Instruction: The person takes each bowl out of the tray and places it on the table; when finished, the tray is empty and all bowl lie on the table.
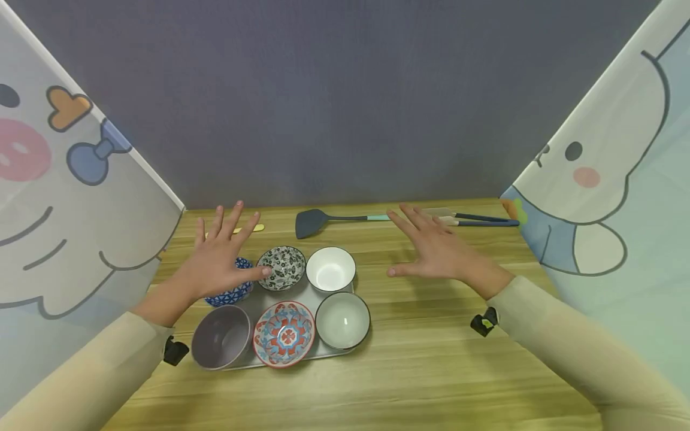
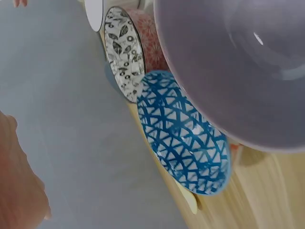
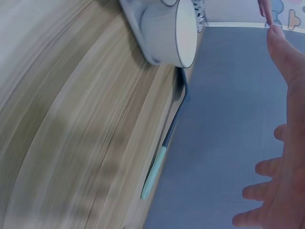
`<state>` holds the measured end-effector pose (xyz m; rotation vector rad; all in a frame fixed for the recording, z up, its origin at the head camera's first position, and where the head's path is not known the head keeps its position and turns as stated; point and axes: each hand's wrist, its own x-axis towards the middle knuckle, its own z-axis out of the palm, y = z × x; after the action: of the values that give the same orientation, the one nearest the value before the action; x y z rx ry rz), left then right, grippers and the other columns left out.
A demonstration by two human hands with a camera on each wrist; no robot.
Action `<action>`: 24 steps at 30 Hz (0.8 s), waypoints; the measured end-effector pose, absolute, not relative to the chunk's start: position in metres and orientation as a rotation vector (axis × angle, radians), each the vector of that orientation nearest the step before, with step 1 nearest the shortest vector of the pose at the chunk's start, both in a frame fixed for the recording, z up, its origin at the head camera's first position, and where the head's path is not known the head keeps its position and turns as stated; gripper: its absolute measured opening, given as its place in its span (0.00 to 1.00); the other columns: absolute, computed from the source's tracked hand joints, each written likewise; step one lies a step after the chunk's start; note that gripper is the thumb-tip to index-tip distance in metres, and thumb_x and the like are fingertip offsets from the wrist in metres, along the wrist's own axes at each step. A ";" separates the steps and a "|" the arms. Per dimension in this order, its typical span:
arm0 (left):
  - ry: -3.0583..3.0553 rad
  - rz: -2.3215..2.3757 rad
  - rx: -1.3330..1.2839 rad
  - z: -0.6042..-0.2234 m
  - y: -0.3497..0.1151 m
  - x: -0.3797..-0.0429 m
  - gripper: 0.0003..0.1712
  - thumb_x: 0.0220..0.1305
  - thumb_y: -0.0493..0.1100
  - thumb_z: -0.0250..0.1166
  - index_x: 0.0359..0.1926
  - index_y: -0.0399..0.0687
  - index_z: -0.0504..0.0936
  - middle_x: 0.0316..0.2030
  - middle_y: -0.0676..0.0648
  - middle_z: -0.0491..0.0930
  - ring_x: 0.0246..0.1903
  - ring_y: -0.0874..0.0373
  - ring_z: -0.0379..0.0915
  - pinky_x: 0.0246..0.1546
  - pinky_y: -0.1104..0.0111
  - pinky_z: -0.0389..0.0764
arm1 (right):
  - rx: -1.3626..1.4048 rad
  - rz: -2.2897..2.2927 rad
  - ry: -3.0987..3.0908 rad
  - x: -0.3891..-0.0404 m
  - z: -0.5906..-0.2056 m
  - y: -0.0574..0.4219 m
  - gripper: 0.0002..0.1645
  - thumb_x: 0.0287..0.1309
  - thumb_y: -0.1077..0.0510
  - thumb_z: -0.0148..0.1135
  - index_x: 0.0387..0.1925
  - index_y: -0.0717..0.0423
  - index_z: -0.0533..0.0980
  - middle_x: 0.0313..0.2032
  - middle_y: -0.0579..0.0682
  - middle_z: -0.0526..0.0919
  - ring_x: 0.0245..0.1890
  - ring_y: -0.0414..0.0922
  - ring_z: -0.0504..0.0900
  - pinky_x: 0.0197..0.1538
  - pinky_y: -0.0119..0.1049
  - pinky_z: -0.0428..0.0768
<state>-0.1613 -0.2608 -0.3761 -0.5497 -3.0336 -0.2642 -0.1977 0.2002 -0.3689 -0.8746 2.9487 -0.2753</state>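
Observation:
My left hand (image 1: 215, 266) hovers with its fingers spread over the back left of a pale tray (image 1: 264, 308) and holds nothing. Under it, partly hidden, is a blue triangle-patterned bowl (image 2: 183, 133); the thumb overlaps a black-and-white floral bowl (image 1: 281, 268) in the head view. Nearer me stand a purple bowl (image 1: 222, 337) and a red-and-blue flowered bowl (image 1: 284, 334). Two white bowls with dark rims, one at the back (image 1: 331, 269) and one in front (image 1: 342, 321), fill the tray's right end. To the right, my empty right hand (image 1: 436, 248) is raised with fingers spread.
A dark spatula (image 1: 311, 223) with a mint handle lies along the table's back edge. Tongs with dark handles (image 1: 487, 222) lie partly behind my right hand, and a thin yellow stick (image 1: 259, 228) behind my left. A grey panel (image 1: 345, 108) rises behind the wooden table (image 1: 431, 365); cartoon-print sheets flank it.

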 end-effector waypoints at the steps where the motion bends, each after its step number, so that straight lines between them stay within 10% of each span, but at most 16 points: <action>1: -3.036 -0.286 -0.536 -0.376 -0.264 -0.160 0.64 0.58 0.80 0.60 0.83 0.66 0.35 0.81 0.51 0.19 0.78 0.39 0.13 0.70 0.33 0.13 | -0.874 -0.311 2.942 -0.197 -0.369 0.198 0.72 0.45 0.11 0.57 0.81 0.27 0.34 0.83 0.51 0.39 0.81 0.61 0.45 0.75 0.73 0.55; 12: -3.035 -0.521 -0.407 -0.384 -0.299 -0.147 0.62 0.62 0.69 0.65 0.84 0.59 0.37 0.81 0.34 0.38 0.75 0.22 0.42 0.67 0.20 0.42 | -0.867 -0.700 2.834 -0.200 -0.378 0.180 0.70 0.45 0.16 0.64 0.82 0.32 0.45 0.80 0.51 0.54 0.77 0.58 0.58 0.70 0.66 0.70; 24: -3.076 -1.046 -0.233 -0.409 -0.331 -0.129 0.50 0.76 0.60 0.53 0.83 0.56 0.31 0.79 0.27 0.40 0.71 0.19 0.49 0.58 0.19 0.59 | -0.774 -1.100 2.620 -0.211 -0.416 0.166 0.60 0.55 0.31 0.72 0.81 0.41 0.53 0.76 0.52 0.64 0.68 0.59 0.75 0.65 0.57 0.80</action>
<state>-0.1285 -0.3314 -0.4088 -0.2332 -3.0761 -1.0456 -0.2107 0.1655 -0.4160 -0.7741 2.6197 -1.1005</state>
